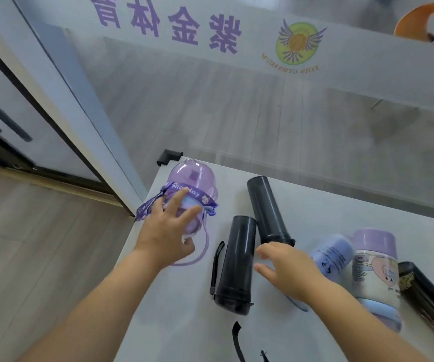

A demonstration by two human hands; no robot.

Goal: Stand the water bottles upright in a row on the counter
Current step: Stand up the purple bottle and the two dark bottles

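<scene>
Several bottles lie on the white counter [328, 205]. A purple bottle [192, 178] with a clear domed lid and a printed strap sits near the far left corner, lid pointing away. My left hand [166, 231] is wrapped over its body, fingers spread on top and thumb underneath. Two black bottles lie on their sides in the middle, one nearer [236, 259] and one farther [265, 210]. My right hand [286, 270] hovers open beside them, holding nothing. To the right lie a pale blue bottle [333, 254], a purple-lidded cartoon bottle [375, 267] and a black bottle with gold print [424, 291].
A black corner guard [167, 156] marks the counter's far left corner, and the floor drops away to the left. A glass partition [289, 113] with purple lettering runs along the far edge. A loose black strap [236, 340] lies near the front.
</scene>
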